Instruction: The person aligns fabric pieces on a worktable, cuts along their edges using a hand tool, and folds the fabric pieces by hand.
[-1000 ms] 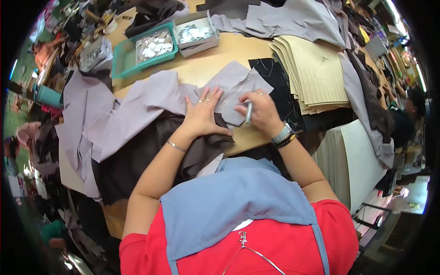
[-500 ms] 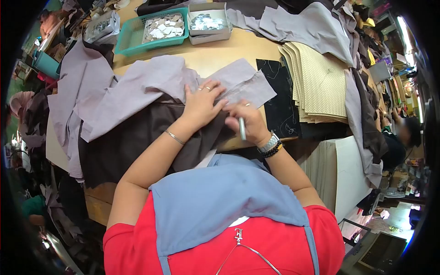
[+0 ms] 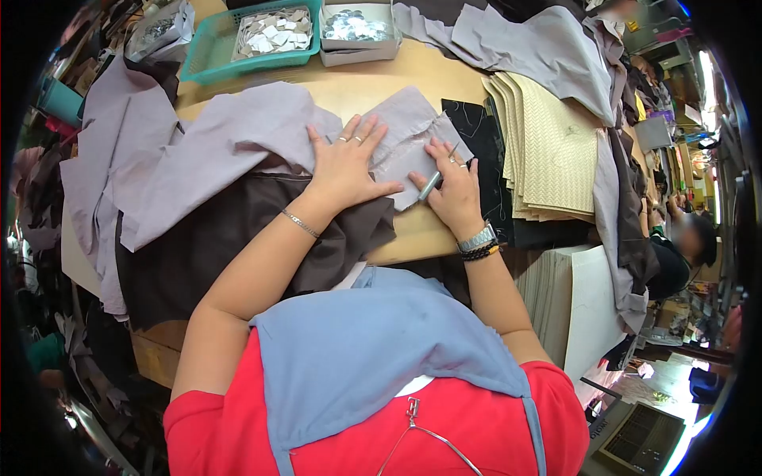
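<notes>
My left hand (image 3: 347, 163) lies flat with its fingers spread, pressing on the light grey cloth (image 3: 230, 135). Under its palm and wrist runs dark brown cloth (image 3: 262, 214), which joins the grey along a seam. My right hand (image 3: 455, 189) rests on the right edge of a grey flap (image 3: 410, 119). Tucked in its fingers is a slim silver pen-like tool (image 3: 430, 186), whose thin end shows past the knuckles. What kind of tool it is, I cannot make out. Both hands touch the same grey flap, which lies over the wooden table (image 3: 413, 230).
At the back stand a teal basket (image 3: 194, 63) with pale square pieces and a cardboard box (image 3: 361, 55) of shiny pieces. To the right lie black fabric (image 3: 476, 151), stacked cream woven-pattern sheets (image 3: 556, 151) and more grey cloth (image 3: 540, 47). Another person (image 3: 683, 254) is at far right.
My right hand has moved up and right onto the grey flap, its fingers more stretched, the silver tool still in it. My left hand has spread wider. The flap lies more upright and flatter.
</notes>
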